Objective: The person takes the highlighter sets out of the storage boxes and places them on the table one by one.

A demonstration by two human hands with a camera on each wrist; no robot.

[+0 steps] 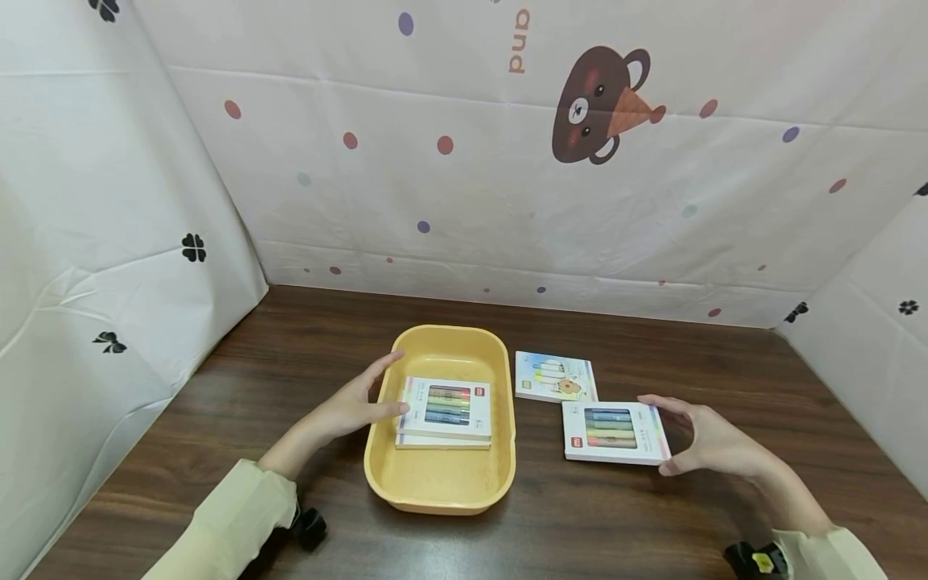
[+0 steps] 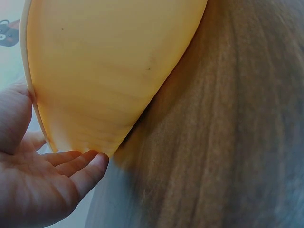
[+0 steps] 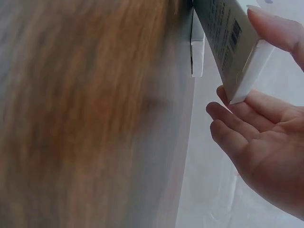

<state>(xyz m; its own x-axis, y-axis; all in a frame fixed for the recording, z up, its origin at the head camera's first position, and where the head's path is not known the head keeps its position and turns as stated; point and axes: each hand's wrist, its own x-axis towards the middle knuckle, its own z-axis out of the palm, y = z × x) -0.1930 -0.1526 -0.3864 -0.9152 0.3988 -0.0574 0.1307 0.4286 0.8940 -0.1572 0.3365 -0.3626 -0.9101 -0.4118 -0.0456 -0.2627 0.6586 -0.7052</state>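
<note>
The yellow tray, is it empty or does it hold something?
Not empty. The yellow tray holds two flat marker boxes stacked on each other; the left hand touches the stack with straight fingers.

A dark wooden table [image 1: 652, 515] is filling the foreground. White sheeting [image 1: 507, 201] dotted with coloured spots is standing behind the table, a brown bear print [image 1: 598, 105] showing on it. More white sheeting with black clover marks [image 1: 87, 242] is closing in the table's left and right sides.
</note>
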